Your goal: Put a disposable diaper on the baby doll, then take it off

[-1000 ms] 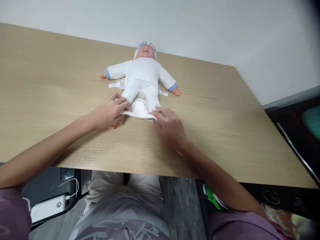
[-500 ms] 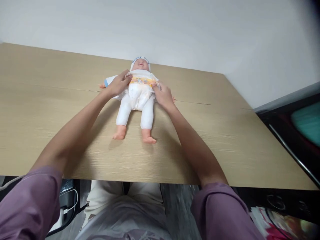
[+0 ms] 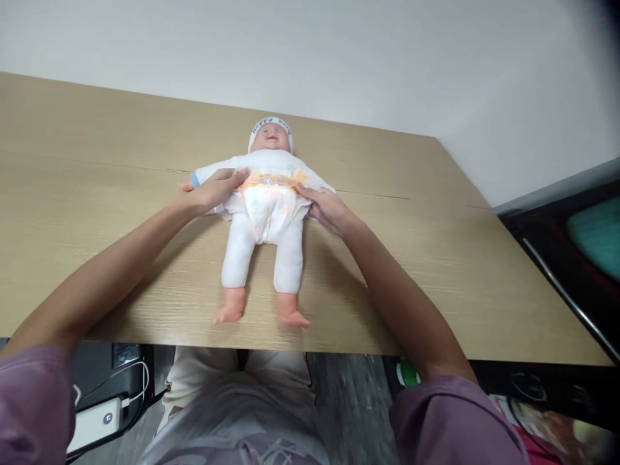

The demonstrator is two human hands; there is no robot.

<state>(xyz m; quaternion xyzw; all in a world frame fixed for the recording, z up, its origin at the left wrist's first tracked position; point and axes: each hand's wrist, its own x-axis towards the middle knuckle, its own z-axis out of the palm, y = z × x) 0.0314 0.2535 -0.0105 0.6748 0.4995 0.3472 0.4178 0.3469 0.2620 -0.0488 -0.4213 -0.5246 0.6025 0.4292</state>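
Note:
A baby doll [image 3: 288,255] lies on its back on the wooden table [image 3: 411,271], feet toward me, in a white outfit and a white cap [image 3: 252,137] with blue lettering. Around its hips and belly sits a white diaper [image 3: 268,210] with an orange printed waistband. My left hand [image 3: 220,188] is closed on the diaper's left edge, thumb over the waistband. On the opposite side my right hand [image 3: 327,205] pinches the other edge, its fingers partly tucked behind the doll's side. The doll's hand on the right is hidden.
A pale wall [image 3: 314,58] rises behind the table. At the right stands a black-framed object [image 3: 547,258] with a teal panel. Below the table's front edge, a white power bank [image 3: 94,425] with a cable lies on a black surface at the left.
The doll has come closer to me, its feet now near the table's front edge. Both hands moved with it, keeping hold of the diaper's sides.

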